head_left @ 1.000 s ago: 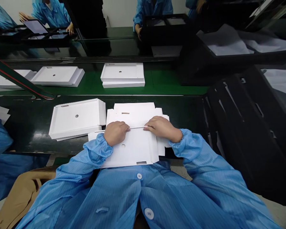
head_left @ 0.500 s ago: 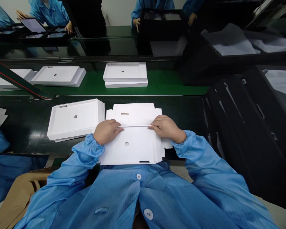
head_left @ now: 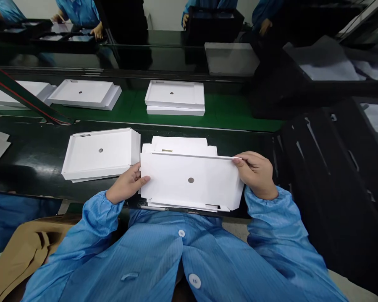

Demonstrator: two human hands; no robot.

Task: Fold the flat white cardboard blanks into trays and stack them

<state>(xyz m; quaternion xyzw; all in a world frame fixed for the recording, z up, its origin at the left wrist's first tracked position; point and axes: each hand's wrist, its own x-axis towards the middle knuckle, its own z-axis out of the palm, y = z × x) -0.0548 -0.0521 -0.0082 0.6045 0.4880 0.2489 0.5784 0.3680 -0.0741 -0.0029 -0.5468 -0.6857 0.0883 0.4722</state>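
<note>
A flat white cardboard blank (head_left: 189,180) with a round hole in its middle is lifted off a stack of the same white blanks (head_left: 179,144) on the dark bench in front of me. My left hand (head_left: 127,186) pinches its left edge. My right hand (head_left: 256,174) grips its upper right corner, fingers closed on the card. A folded white box tray (head_left: 101,153) lies just left of the stack, beside my left hand.
Beyond the bench runs a green conveyor belt (head_left: 229,111) carrying folded white trays (head_left: 175,96) (head_left: 85,93). Black slotted trays (head_left: 327,167) are piled at the right. Other people in blue coats work at the far side (head_left: 78,16). A brown carton (head_left: 22,251) sits low left.
Both hands stopped pressing the fold line on the blank and lifted it; the right hand moved out to the right corner, the left to the left edge. The view tilted slightly.
</note>
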